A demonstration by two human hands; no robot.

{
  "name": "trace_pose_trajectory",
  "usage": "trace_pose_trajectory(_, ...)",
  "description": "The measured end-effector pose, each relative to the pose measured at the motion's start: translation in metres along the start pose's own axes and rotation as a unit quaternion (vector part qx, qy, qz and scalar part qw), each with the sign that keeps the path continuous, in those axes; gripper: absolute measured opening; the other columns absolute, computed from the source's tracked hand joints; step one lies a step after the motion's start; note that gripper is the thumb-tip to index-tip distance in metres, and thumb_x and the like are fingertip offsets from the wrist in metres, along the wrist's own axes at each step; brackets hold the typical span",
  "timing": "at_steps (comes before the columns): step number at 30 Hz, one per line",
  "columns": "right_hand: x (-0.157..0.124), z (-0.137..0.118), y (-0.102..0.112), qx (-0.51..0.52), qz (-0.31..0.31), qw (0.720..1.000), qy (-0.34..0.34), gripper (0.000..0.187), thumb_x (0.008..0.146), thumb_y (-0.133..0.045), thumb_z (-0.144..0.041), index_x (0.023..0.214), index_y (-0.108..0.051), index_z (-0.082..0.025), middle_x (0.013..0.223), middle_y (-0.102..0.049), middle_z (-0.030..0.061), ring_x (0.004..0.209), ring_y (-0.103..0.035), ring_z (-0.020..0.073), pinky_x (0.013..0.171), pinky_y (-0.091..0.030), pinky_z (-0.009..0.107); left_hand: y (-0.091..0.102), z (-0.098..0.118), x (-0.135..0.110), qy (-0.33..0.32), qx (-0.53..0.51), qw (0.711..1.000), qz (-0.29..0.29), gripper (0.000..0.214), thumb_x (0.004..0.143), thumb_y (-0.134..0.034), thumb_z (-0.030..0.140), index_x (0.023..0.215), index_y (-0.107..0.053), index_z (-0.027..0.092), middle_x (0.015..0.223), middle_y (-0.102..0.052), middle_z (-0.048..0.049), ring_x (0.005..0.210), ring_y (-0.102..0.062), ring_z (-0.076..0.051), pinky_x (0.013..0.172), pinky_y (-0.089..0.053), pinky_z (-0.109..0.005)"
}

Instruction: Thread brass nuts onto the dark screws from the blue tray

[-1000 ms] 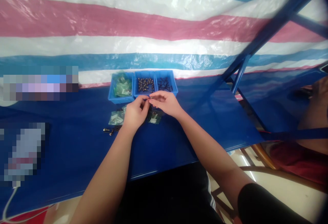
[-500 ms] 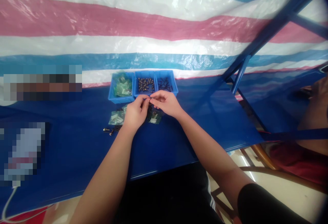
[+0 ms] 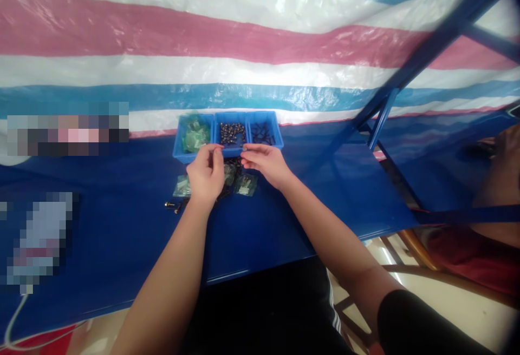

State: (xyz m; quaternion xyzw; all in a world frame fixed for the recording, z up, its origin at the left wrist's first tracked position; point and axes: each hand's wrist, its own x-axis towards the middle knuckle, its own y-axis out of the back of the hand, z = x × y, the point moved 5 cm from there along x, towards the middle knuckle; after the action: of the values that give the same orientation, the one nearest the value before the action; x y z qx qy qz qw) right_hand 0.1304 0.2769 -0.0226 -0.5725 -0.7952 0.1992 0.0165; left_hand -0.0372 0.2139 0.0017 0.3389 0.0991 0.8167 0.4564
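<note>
My left hand (image 3: 206, 173) is closed in a pinch in front of the bins; whatever is between thumb and finger is too small to name. A short gap away, my right hand (image 3: 266, 164) also pinches, with a tiny greyish piece just showing at its fingertips. Behind the hands stand three joined blue bins: the left bin (image 3: 182, 157) has greenish plastic bags, the middle bin (image 3: 231, 152) small brass-and-dark metal parts, the right bin (image 3: 280, 137) dark screw-like parts. Below my hands lie small clear bags (image 3: 245, 185) and loose dark metal parts (image 3: 174, 206), partly hidden by my left hand.
Everything stands on a blue table (image 3: 260, 236). A blurred-out object with a white cable (image 3: 12, 317) lies at the left. Blue metal frame bars (image 3: 382, 117) rise at the right, near a wooden chair (image 3: 418, 249) and another person's arm (image 3: 498, 187). Striped plastic sheeting (image 3: 244, 41) hangs behind.
My hands, fingertips together before, have drawn apart. The left one moved left and slightly up, the right one slightly right. More of the bags between them now shows.
</note>
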Motion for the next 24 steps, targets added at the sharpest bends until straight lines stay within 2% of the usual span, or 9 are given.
trace_pose_trajectory(3, -0.003, -0.008, -0.008, 0.021, -0.042, 0.997, 0.056, 0.043, 0.076, -0.081, -0.027, 0.118, -0.069, -0.021, 0.13, -0.07, 0.0082, 0.104, -0.074, 0.0197, 0.092, -0.064, 0.037, -0.001, 0.0, 0.0, -0.006, 0.003, 1.0, -0.006, 0.033, 0.101, -0.046, 0.043, 0.108, -0.069, 0.019, 0.072, -0.064, 0.0001, 0.063, -0.059, -0.011, 0.068, -0.046, -0.024)
trace_pose_trajectory(5, -0.003, -0.011, -0.008, -0.026, -0.068, 0.994, 0.087, 0.037, 0.081, -0.077, -0.03, 0.116, -0.071, -0.023, 0.138, -0.066, 0.0065, 0.109, -0.073, 0.0201, 0.091, -0.063, 0.036, -0.003, 0.001, -0.001, -0.01, 0.009, 1.0, -0.011, 0.033, 0.101, -0.047, 0.043, 0.107, -0.069, 0.019, 0.073, -0.064, 0.0001, 0.064, -0.06, -0.012, 0.068, -0.046, -0.024)
trace_pose_trajectory(7, -0.001, -0.012, -0.001, -0.106, -0.058, 0.986, 0.116, 0.026, 0.085, -0.07, -0.03, 0.109, -0.073, -0.02, 0.12, -0.074, 0.0068, 0.094, -0.075, 0.0173, 0.081, -0.064, 0.032, -0.003, 0.002, -0.001, -0.01, 0.015, 1.0, -0.015, 0.032, 0.101, -0.048, 0.042, 0.106, -0.07, 0.02, 0.071, -0.064, 0.0004, 0.063, -0.06, -0.012, 0.068, -0.046, -0.025)
trace_pose_trajectory(9, 0.001, -0.014, 0.009, -0.214, -0.015, 0.964, 0.155, 0.022, 0.089, -0.062, -0.029, 0.104, -0.074, -0.019, 0.099, -0.077, 0.0057, 0.073, -0.071, 0.0136, 0.068, -0.061, 0.028, -0.004, 0.002, -0.001, -0.006, 0.017, 1.0, -0.018, 0.031, 0.101, -0.048, 0.042, 0.106, -0.07, 0.02, 0.069, -0.063, 0.0009, 0.062, -0.06, -0.012, 0.068, -0.046, -0.025)
trace_pose_trajectory(11, 0.0, -0.015, 0.012, -0.33, -0.014, 0.924, 0.195, 0.022, 0.089, -0.06, -0.027, 0.102, -0.075, -0.018, 0.089, -0.076, 0.0039, 0.066, -0.067, 0.0128, 0.067, -0.058, 0.028, -0.004, 0.002, -0.001, -0.002, 0.017, 1.0, -0.017, 0.03, 0.101, -0.048, 0.041, 0.105, -0.07, 0.021, 0.068, -0.063, 0.0014, 0.061, -0.059, -0.012, 0.067, -0.046, -0.025)
trace_pose_trajectory(14, -0.004, -0.011, 0.003, -0.459, -0.065, 0.857, 0.224, 0.022, 0.088, -0.06, -0.026, 0.102, -0.077, -0.02, 0.078, -0.074, 0.0014, 0.068, -0.065, 0.0144, 0.071, -0.053, 0.029, -0.004, 0.002, -0.001, -0.003, 0.017, 1.0, -0.018, 0.03, 0.1, -0.049, 0.041, 0.104, -0.071, 0.02, 0.067, -0.063, 0.0016, 0.06, -0.059, -0.012, 0.068, -0.046, -0.025)
trace_pose_trajectory(16, -0.006, -0.006, -0.003, -0.52, -0.083, 0.821, 0.219, 0.024, 0.088, -0.061, -0.025, 0.105, -0.077, -0.022, 0.077, -0.074, 0.0014, 0.067, -0.065, 0.0155, 0.07, -0.05, 0.029, -0.004, 0.002, -0.001, -0.007, 0.02, 1.0, -0.018, 0.03, 0.1, -0.05, 0.04, 0.103, -0.071, 0.02, 0.068, -0.063, 0.0013, 0.061, -0.058, -0.012, 0.068, -0.046, -0.025)
trace_pose_trajectory(18, -0.006, -0.001, -0.007, -0.56, -0.086, 0.798, 0.207, 0.026, 0.089, -0.061, -0.025, 0.109, -0.077, -0.024, 0.081, -0.075, 0.0025, 0.067, -0.065, 0.017, 0.068, -0.049, 0.03, -0.004, 0.004, -0.001, -0.009, 0.026, 1.0, -0.016, 0.03, 0.099, -0.05, 0.04, 0.101, -0.071, 0.02, 0.069, -0.063, 0.001, 0.062, -0.058, -0.012, 0.069, -0.045, -0.025)
trace_pose_trajectory(24, -0.004, 0.004, -0.009, -0.602, -0.059, 0.777, 0.176, 0.027, 0.093, -0.06, -0.036, 0.112, -0.077, -0.027, 0.091, -0.078, 0.0046, 0.078, -0.07, 0.0214, 0.071, -0.052, 0.032, -0.005, 0.008, -0.001, -0.01, 0.028, 0.999, -0.023, 0.031, 0.099, -0.05, 0.041, 0.101, -0.071, 0.019, 0.073, -0.065, -0.0001, 0.064, -0.059, -0.012, 0.071, -0.046, -0.025)
